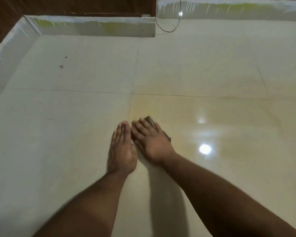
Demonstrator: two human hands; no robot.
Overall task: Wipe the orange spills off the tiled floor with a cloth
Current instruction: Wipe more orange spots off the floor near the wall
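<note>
The right hand (153,141) is lying flat with fingers spread, pressing a dark cloth (150,120) onto the tiled floor (75,134) amid a faint orange smear (186,106); the left hand (122,147) is resting beside it, fingers straight and together; their fingertips are nearly touching.

floor (75,134): glossy pale tiles | on it: cloth (149,120), orange film (178,106), dark specks (61,66)

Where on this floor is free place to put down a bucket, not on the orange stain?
Left of the left hand the tiled floor is bare up to the skirting, except small dark specks farther back. Crowded: the right hand presses the cloth, with the faint orange film around it.
</note>
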